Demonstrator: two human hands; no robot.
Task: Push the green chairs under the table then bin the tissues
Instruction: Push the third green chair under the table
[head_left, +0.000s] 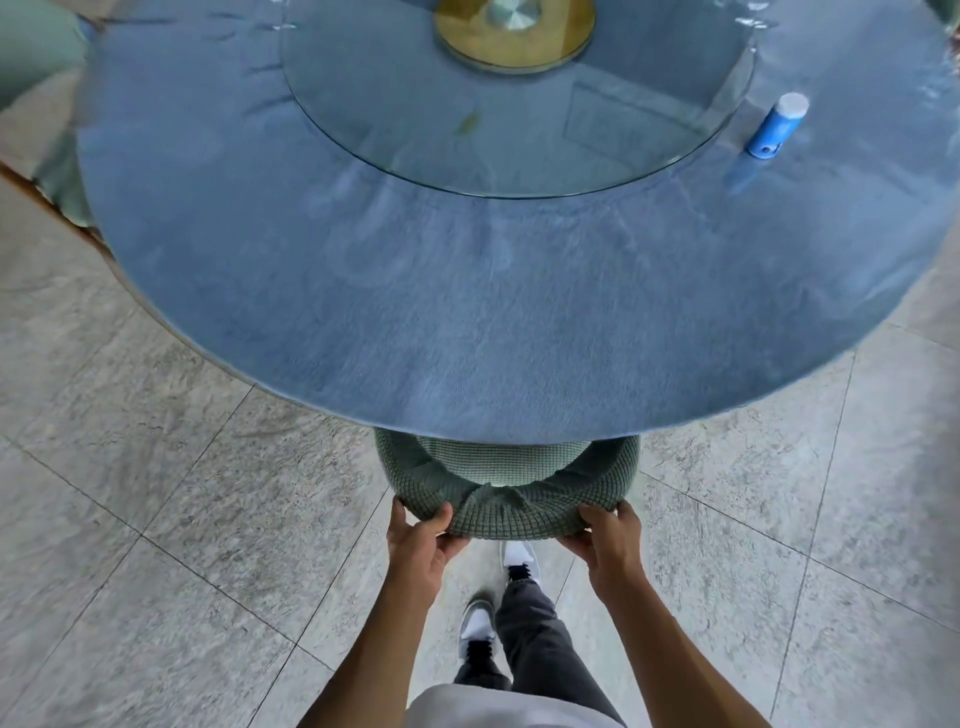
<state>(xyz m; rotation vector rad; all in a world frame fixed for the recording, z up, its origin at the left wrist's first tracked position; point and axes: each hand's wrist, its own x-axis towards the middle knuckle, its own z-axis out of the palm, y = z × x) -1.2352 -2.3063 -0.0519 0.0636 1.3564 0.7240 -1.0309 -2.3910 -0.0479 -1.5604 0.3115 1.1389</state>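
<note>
A green chair (506, 486) with a knitted, curved backrest stands at the near edge of the round table (415, 322), which has a blue cloth on top. Most of the seat is hidden under the tabletop. My left hand (423, 540) grips the left end of the backrest and my right hand (608, 540) grips the right end. No tissues show in this view.
A glass turntable (519, 130) on a gold hub sits mid-table. A blue bottle with a white cap (776, 127) lies on the cloth at the right. Another green chair (36, 57) stands at the far left. Grey stone tiles (182, 519) cover the floor; my feet are below the chair.
</note>
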